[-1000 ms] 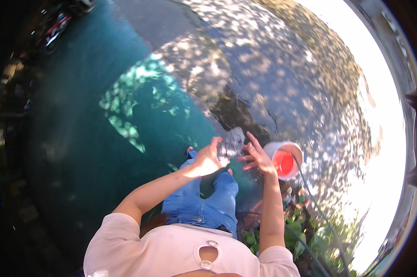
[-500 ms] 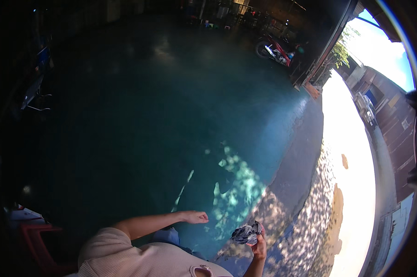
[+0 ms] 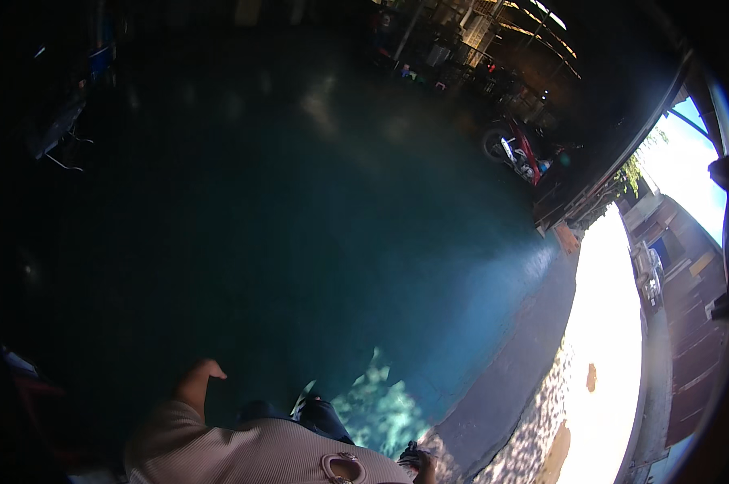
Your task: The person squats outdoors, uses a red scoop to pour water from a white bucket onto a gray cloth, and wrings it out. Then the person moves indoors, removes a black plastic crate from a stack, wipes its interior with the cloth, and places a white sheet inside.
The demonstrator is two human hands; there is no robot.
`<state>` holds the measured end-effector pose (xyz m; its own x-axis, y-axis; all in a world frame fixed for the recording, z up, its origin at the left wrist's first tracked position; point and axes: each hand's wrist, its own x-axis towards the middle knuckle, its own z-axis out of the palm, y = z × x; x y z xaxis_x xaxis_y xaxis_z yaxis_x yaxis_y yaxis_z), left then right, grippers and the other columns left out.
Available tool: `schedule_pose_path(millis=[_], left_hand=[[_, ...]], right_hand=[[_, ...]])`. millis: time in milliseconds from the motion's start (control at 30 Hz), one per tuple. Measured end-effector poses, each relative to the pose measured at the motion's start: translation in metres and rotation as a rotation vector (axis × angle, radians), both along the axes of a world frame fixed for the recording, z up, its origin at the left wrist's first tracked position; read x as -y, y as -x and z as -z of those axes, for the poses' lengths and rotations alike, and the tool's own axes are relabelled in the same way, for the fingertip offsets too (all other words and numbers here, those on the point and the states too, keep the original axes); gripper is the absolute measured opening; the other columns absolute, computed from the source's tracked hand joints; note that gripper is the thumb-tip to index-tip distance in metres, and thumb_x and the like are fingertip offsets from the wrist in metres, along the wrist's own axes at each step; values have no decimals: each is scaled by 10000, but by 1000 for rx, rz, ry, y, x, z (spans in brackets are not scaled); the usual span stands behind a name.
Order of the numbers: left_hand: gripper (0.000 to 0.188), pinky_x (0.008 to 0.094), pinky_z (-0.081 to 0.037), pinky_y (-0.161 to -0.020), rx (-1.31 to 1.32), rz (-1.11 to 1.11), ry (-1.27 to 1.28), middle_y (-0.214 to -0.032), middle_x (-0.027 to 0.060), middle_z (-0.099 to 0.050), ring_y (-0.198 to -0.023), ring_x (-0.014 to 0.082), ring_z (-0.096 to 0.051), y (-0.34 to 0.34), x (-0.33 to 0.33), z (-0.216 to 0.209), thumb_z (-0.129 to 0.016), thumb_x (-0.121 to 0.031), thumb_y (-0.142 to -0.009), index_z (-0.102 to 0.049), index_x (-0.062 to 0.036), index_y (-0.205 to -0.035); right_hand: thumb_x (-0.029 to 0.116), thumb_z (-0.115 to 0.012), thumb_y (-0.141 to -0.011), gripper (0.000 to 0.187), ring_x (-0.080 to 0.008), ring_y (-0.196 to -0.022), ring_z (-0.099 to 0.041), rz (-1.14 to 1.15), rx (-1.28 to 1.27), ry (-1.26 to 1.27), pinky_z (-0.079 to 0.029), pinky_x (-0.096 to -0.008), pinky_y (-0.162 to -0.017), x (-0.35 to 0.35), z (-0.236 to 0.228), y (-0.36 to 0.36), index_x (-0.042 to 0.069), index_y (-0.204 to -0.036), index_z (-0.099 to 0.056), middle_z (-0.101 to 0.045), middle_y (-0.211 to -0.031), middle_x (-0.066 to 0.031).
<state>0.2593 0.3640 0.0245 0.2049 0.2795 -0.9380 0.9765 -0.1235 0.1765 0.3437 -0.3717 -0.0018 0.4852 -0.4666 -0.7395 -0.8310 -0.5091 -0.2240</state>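
Observation:
My left hand (image 3: 210, 369) is held out in front of my left side over the dark green floor. It holds nothing, and its fingers look loosely stretched, though they are small and dim. At the lower edge, right of my body, my right hand (image 3: 425, 469) is closed on a crumpled dark grey cloth (image 3: 411, 456). Only part of this hand and of the cloth shows. My dark-clad legs (image 3: 322, 415) appear between the two hands.
A smooth green floor (image 3: 259, 226) stretches ahead, meeting a grey concrete strip (image 3: 501, 383) on the right. Beyond lies glaring sunlit ground (image 3: 610, 323). A red motorcycle (image 3: 522, 153) stands far right beside a post. A dark chair-like object (image 3: 58, 133) is far left; a reddish chair (image 3: 37, 395) is near left.
My left hand has swung left and my right hand has dropped toward the lower edge with the cloth. The view has turned leftward, and the sunlit patch sits lower.

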Motion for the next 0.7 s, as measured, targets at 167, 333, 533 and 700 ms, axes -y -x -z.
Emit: schedule_pose_path(millis=[167,333,533,700], left_hand=[[475,581,-447,-910,-24,-538,132,-1305,174,-490,-1033,382,-587,38,8,9,-531,-343,-921,-481,-56,-1297],[384,498,-476,-846,-183,-495,65,-1154,157,-567,-965,342,-612,-39,-9,58,-533,-326,-910,-547,-61,-1188],[301,399,-511,-768,-89,-43,-124,-973,136,-659,-883,294,-642,-336,-112,111,-536,-305,-896,-627,-68,-1058],[155,272,-513,-702,1004,-260,-31,-933,56,-644,-790,135,-619,-750,-236,39,-528,-108,-925,-600,-30,-1038]], right_hand=[[320,-759,-676,688,-303,-687,-657,-30,85,-372,-575,-378,-473,-183,13,-297,-22,-1160,-408,-571,-1042,-219],[669,-513,-777,634,-182,-450,-517,-384,127,-388,-439,-281,-403,-362,-29,-534,65,-965,-557,-578,-717,-75],[804,-305,-794,681,-115,-305,-264,253,-136,-908,-177,-243,-326,-419,-110,-690,141,-744,-454,-372,-477,4],[525,-437,-902,417,-120,-346,-359,669,221,-1258,-264,-237,-339,-396,-107,-784,128,-877,-564,-597,-708,-42]])
